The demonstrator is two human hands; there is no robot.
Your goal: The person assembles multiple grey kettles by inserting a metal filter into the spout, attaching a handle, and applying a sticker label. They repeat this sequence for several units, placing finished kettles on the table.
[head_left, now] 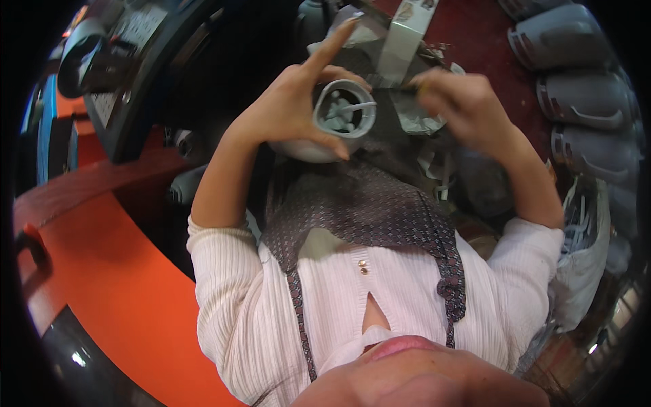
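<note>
Grey plastic housing [342, 119], one piece, is clamped in the raised left hand [291, 108], index finger pointing to 1 o'clock; the right hand [461, 102] pinches one thin tool [410, 87].

White ribbed cardigan [271, 319], sleeves pushed up; small buttons [364, 266]; dark patterned apron [366, 210]

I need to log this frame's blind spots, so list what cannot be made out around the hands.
- Head view: the right hand is motion-blurred; what its fingers pinch cannot be told.
- The small grey pieces inside the grey cup-shaped part in the left hand are too small to identify.
- The grey moulded shells at right bend into the dark fisheye rim, partly cut off.
</note>
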